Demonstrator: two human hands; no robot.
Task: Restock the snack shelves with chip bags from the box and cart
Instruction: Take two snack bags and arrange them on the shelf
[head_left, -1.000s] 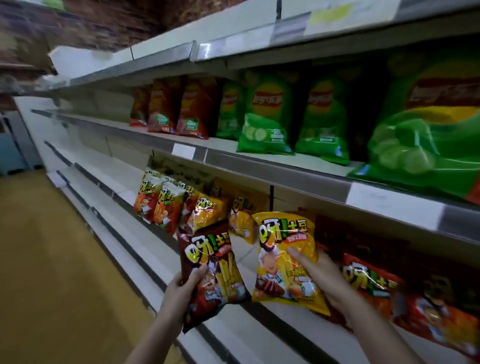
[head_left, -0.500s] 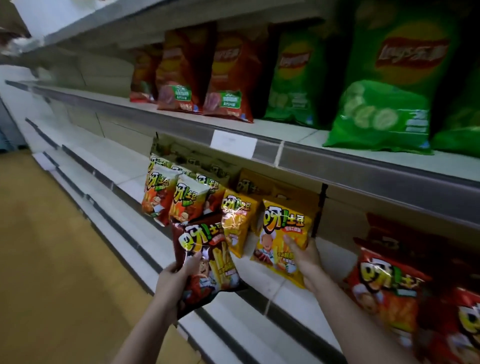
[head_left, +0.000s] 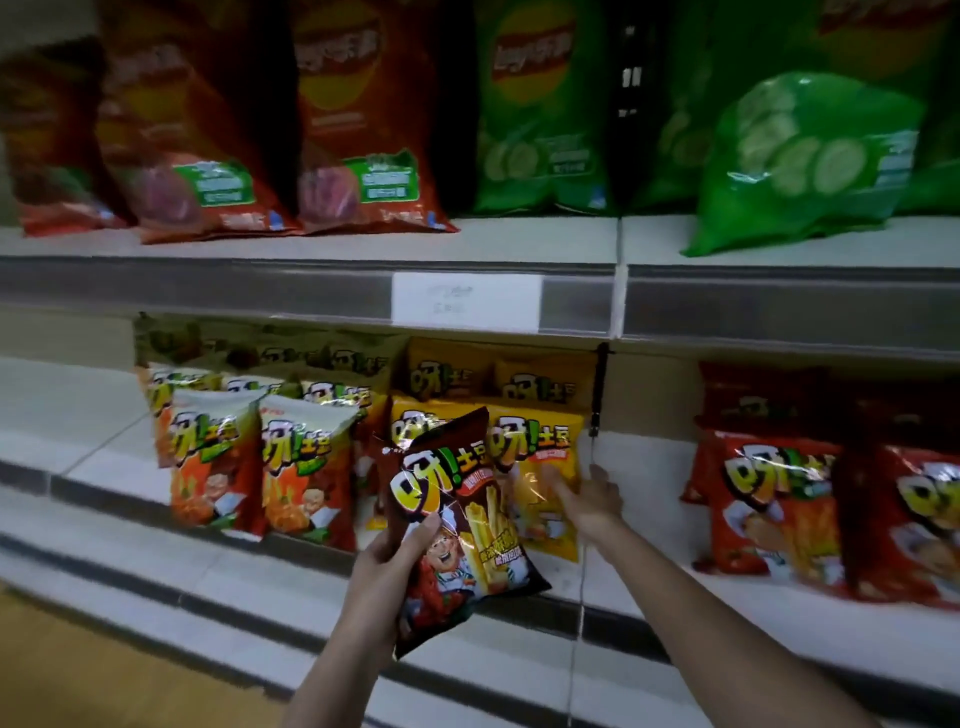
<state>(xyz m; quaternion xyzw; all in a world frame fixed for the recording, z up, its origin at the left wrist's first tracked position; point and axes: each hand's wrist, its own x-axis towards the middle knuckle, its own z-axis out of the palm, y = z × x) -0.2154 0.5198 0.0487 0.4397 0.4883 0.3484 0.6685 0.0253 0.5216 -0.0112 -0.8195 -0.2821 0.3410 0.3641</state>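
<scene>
From the head camera, the left hand (head_left: 382, 564) grips a dark brown chip bag (head_left: 457, 525) by its lower left edge, thumb curled across the front, holding it tilted in front of the shelf (head_left: 727, 597). Just right of that grip, the right hand (head_left: 589, 499) lies with fingers spread straight against the yellow chip bag (head_left: 540, 467) standing upright on the shelf. Orange bags (head_left: 260, 457) stand left of both hands, red bags (head_left: 774, 499) to the right.

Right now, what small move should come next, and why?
Probably draw the right hand off the yellow bag, which already stands on the shelf with fingers resting on it. The left hand grips a dark red bag, not yet shelved.
</scene>
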